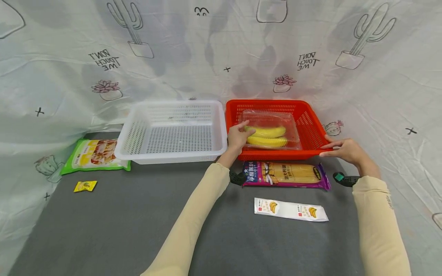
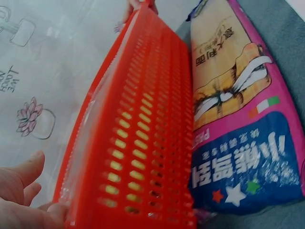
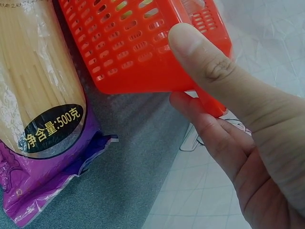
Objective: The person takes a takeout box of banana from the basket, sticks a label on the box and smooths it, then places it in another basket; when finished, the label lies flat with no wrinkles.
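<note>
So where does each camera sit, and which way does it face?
Head: on the person's head, looking forward and down at the red basket; left hand, right hand, sleeves.
Left wrist: worn there, facing the basket's side; left hand lower left, right hand top.
Right wrist: worn there, facing the basket's corner; right hand up close.
Both wrist views share the basket and pasta packet.

And across the back it goes, a pale, creased sheet (image 1: 165, 73) spreading down both sides too, with outlined cacti (image 1: 369, 40) in pots, pink-topped succulents (image 1: 106, 86), little black crosses (image 1: 411, 131) and reversed-looking lettering (image 1: 307, 61)! Down below, it's a dark grey, matte surface (image 1: 155, 214) stretching wide, meeting the sheet at slanting edges left and right, all under soft, pale light.
</note>
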Action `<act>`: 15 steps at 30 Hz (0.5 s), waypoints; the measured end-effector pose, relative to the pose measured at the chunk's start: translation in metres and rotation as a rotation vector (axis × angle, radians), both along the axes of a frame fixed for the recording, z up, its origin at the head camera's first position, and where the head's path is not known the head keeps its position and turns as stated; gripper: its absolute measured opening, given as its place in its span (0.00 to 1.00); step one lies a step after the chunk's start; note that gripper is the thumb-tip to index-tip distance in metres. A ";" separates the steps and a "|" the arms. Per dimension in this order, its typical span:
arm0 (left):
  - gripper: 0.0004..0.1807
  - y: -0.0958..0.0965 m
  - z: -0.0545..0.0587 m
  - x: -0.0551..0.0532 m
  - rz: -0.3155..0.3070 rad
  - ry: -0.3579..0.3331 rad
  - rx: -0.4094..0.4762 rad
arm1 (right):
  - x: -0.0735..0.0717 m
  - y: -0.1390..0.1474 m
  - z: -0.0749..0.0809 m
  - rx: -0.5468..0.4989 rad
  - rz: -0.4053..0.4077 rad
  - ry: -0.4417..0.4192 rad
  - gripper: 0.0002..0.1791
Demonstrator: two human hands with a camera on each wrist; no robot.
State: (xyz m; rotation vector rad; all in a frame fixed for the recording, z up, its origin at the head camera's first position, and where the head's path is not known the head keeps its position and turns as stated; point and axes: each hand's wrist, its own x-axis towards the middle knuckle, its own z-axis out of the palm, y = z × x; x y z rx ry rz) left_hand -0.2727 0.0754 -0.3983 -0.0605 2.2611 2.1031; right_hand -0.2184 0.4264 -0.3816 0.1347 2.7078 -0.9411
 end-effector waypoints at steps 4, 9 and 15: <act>0.30 0.003 -0.002 0.004 0.026 0.037 -0.053 | 0.000 -0.002 -0.001 0.007 0.007 -0.002 0.39; 0.35 0.006 -0.004 0.001 0.014 0.012 -0.158 | 0.002 -0.002 -0.001 0.015 0.000 0.011 0.40; 0.44 0.006 -0.004 -0.001 -0.119 -0.024 -0.229 | 0.002 -0.002 0.002 0.007 -0.013 0.002 0.40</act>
